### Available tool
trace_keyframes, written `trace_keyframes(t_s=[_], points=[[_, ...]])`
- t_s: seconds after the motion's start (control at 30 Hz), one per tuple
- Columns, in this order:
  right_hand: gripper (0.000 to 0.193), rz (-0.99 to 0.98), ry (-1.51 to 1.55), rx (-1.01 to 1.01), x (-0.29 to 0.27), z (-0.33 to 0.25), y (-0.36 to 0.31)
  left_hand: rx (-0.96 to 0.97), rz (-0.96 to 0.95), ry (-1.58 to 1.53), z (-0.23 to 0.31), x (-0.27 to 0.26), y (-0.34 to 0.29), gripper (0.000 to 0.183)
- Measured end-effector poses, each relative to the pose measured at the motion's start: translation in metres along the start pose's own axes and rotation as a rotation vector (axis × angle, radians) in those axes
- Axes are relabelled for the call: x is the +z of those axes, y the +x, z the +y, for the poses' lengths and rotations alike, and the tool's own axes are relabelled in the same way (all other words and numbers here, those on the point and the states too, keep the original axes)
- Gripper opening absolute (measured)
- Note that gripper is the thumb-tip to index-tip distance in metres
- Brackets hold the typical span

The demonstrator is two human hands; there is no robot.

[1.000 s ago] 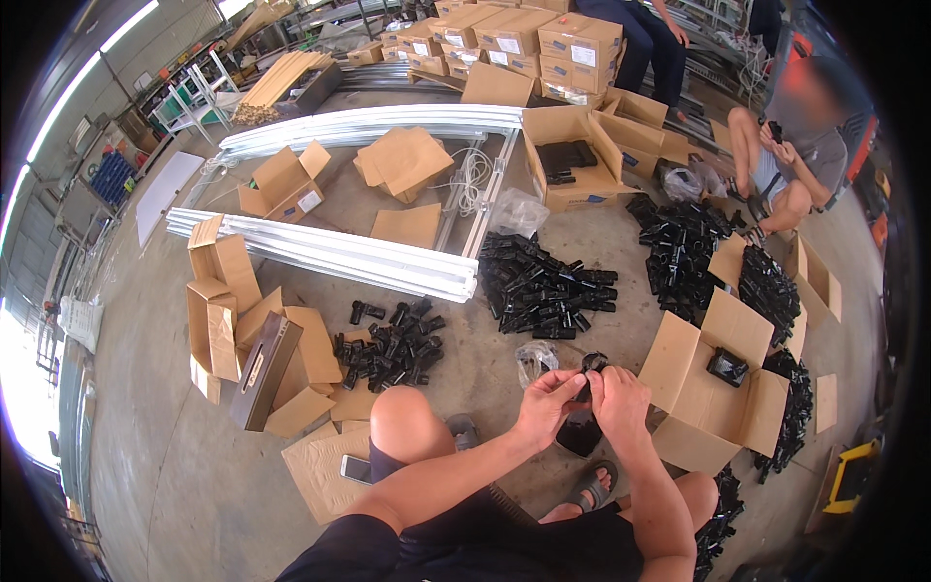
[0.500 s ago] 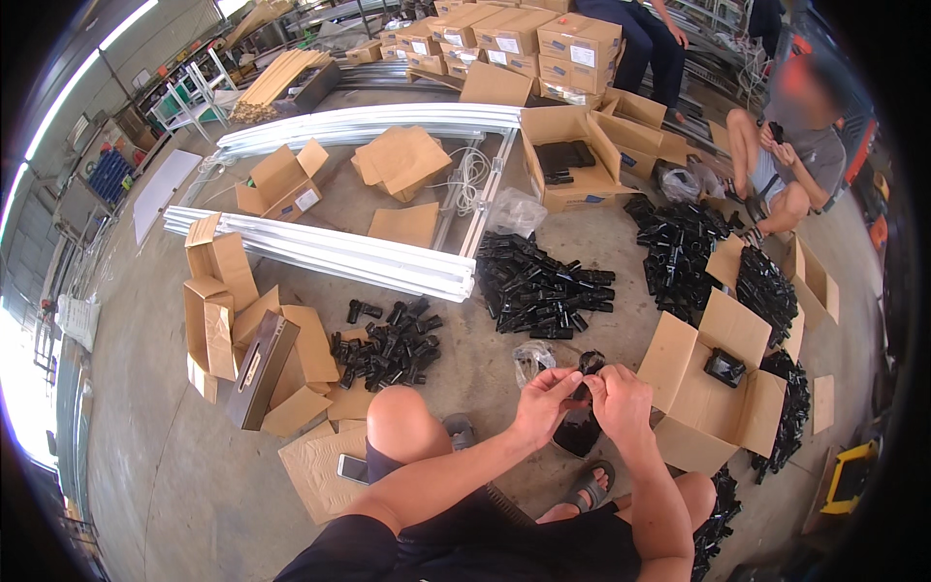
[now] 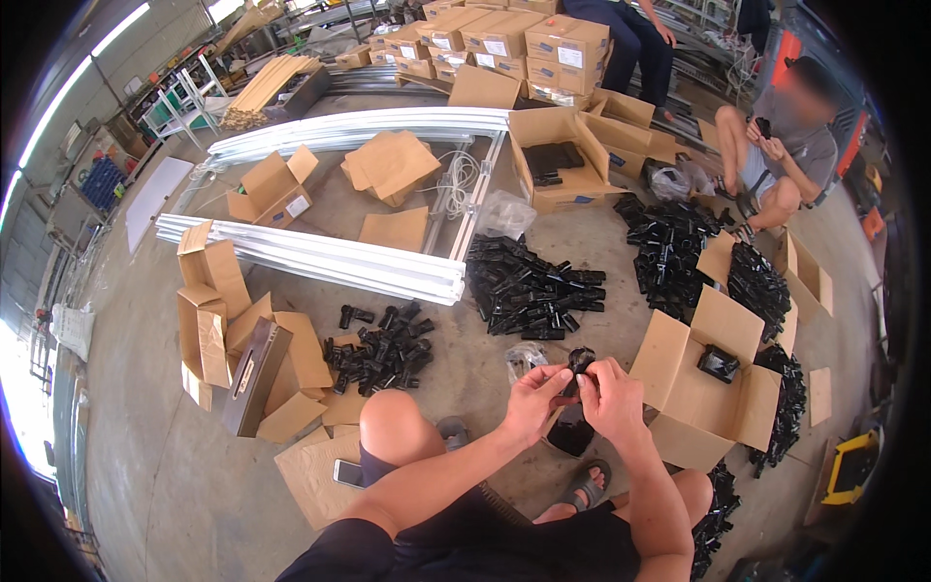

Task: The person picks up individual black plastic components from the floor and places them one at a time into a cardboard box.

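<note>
Over grey concrete [image 3: 213,475], both hands [image 3: 611,398] pinch a part [image 3: 581,360] — glossy black.

Open carton [image 3: 684,441] beside right hand [image 3: 611,400] contains 1 packet [image 3: 718,364]. Left of it: left hand [image 3: 534,402]; farther left, phone [image 3: 348,472] on cardboard sheet [image 3: 306,477]. Well behind it: stacked cartons [image 3: 495,37].

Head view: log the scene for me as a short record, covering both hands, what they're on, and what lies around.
Left hand: pinching a small black part, shape partly hidden
Right hand: gripping the same part
Below hands: flat dark item, kind unclear
Right side: open cardboard box, black bundle inside
Ahead: pile of black fittings
Ahead left: smaller black fittings pile
Left of knee: smartphone on flattened cardboard
Upper right: co-worker holding a small black item
</note>
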State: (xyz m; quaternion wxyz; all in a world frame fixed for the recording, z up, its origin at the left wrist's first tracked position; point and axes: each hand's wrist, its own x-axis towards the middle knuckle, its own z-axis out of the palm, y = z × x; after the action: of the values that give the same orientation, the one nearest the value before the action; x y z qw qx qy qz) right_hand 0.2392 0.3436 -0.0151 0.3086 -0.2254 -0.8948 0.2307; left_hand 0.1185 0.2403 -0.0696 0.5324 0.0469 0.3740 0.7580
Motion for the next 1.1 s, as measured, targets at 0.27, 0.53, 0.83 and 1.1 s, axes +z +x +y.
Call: trace_keyframes(t_s=[0.27,0.53,0.83,1.1], points=[[0.018,-0.029,-0.199,-0.044,0.011,0.02,-0.013,0.029,-0.019,0.019,-0.004,0.003,-0.003,0.014],[0.017,0.008,-0.034,0.025,0.005,0.0,-0.004,0.013,-0.008,0.027,0.001,0.001,0.0,0.008],[0.021,-0.054,-0.2,-0.003,0.007,0.017,-0.011,0.011,-0.049,0.022,-0.004,0.002,-0.002,0.015],[0.022,0.022,-0.041,0.005,0.003,0.004,-0.006,-0.002,-0.038,0.033,0.0,0.0,0.001,0.012]])
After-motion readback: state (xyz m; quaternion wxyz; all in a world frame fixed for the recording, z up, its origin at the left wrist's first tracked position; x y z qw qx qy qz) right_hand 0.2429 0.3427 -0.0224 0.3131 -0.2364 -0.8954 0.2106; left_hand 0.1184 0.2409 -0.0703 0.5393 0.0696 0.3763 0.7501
